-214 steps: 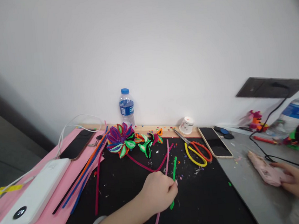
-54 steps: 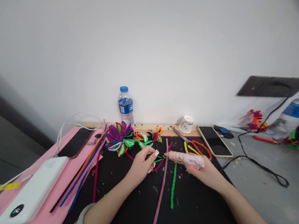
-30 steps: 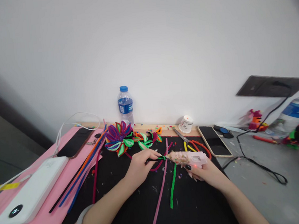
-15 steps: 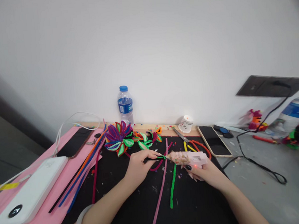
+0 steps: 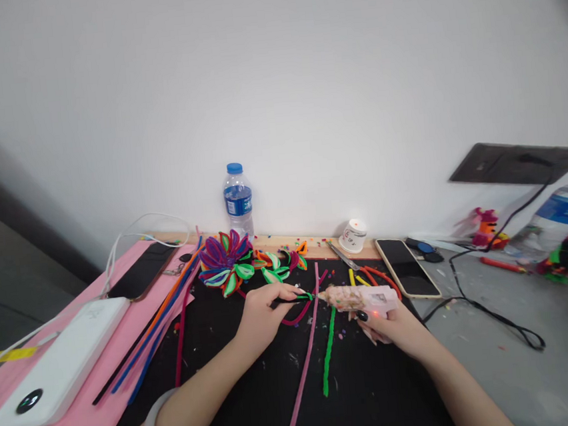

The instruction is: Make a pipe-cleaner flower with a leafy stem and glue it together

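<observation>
My left hand (image 5: 260, 317) is closed, its fingertips pinching a small black-and-green pipe cleaner piece (image 5: 309, 297). A pale pink hot glue gun (image 5: 380, 296) with a lit red light is held in my right hand (image 5: 390, 326), its bumpy front part pointing left. The nozzle is just short of the green end of the piece. Below them, a long pink pipe cleaner (image 5: 304, 372) and a twisted green stem (image 5: 328, 356) lie on the black mat (image 5: 376, 391). Behind my left hand sits a purple, green and orange pipe cleaner flower (image 5: 224, 259).
At left, a white power bank (image 5: 62, 368) and a phone (image 5: 141, 270) rest on pink sheets (image 5: 94, 409). Further back are a water bottle (image 5: 238, 200), a paper cup (image 5: 353, 236) and scissors (image 5: 342, 255). To the right lie another phone (image 5: 407, 268) and a black cable (image 5: 495, 316).
The glue gun in my right hand has shifted slightly to the right, opening a small gap from the green end. My left hand has barely moved.
</observation>
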